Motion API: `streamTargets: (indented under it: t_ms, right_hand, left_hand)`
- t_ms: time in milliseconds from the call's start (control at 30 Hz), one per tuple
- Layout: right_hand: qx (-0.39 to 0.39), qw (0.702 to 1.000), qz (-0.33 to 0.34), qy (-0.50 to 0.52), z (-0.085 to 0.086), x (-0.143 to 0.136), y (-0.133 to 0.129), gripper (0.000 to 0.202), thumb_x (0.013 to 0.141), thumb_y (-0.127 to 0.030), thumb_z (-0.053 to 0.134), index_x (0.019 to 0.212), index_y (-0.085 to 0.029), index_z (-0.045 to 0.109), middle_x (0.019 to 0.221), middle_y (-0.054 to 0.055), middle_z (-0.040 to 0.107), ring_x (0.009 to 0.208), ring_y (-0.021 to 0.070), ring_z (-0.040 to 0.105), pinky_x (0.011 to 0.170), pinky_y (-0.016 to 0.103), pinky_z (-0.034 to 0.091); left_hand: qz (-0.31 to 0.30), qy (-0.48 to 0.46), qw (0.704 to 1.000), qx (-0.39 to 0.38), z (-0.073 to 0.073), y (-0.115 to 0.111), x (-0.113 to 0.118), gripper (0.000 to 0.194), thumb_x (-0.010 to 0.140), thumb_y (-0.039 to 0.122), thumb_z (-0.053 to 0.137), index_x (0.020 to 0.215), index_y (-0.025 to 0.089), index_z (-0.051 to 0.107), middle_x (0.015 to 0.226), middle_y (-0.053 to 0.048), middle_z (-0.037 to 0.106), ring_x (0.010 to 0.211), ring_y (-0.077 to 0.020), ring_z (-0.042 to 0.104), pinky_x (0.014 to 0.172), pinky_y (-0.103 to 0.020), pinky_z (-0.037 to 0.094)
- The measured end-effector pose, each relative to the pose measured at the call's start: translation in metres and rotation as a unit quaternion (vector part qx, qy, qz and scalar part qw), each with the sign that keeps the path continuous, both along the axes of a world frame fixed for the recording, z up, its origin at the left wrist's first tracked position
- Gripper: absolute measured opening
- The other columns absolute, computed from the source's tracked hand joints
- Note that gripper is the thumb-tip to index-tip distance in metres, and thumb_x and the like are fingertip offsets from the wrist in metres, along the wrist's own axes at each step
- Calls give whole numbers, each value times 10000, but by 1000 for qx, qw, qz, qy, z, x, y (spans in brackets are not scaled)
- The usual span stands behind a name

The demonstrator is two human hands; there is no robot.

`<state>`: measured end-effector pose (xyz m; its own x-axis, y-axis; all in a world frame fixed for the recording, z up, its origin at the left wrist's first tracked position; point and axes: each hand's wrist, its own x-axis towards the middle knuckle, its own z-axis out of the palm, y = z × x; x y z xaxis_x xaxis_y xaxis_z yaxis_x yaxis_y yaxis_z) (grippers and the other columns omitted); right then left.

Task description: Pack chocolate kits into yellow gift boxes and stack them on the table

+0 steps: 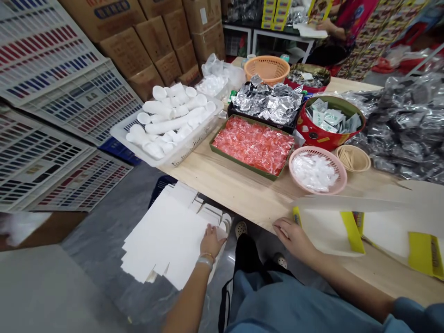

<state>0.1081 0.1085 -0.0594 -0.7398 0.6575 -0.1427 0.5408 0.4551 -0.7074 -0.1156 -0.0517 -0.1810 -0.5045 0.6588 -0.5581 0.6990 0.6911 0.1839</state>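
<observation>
My left hand (211, 241) is at the right edge of a stack of flat white cartons (166, 231), below the table's front edge. Its thumb and fingers close around a flap of a flat carton there. My right hand (294, 237) rests at the table's front edge, loosely open, with nothing visible in it. Beside its fingers lies a partly folded carton (322, 226), white inside with yellow edges. Another opened carton (388, 226) of the same kind lies farther right and partly overlaps it.
A white basket (180, 155) holds white plastic cups. Nearby stand a tray of red packets (253, 145), a box of silver sachets (267, 104), a red tin (326, 134), a pink basket (317, 173) and a small bowl (354, 159). Slatted crates (69, 97) rise at left. A co-worker's hand (326, 27) shows behind.
</observation>
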Motion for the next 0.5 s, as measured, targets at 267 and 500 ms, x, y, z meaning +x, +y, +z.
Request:
streamTargets:
  t_ms: [267,500]
  right_hand:
    - [-265,963,-24,-25,-18,-19,-59,463,740,-306,470,1155,-104,432,970,120,560,713,148,544,674,301,449]
    - [-378,919,-60,94,-15,-86,-92,553,597,-109,491,1146,-169,448,909,38,601,798,169,542,759,327,431]
  left_hand:
    - [60,23,998,27,84,15,-18,375,818,268,273,715,135,608,690,-83,633,670,-162,581,576,-233,370]
    - [99,-72,957,262,172,48,9,304,753,296,378,853,118,603,723,-64,631,692,-160,573,636,-257,414]
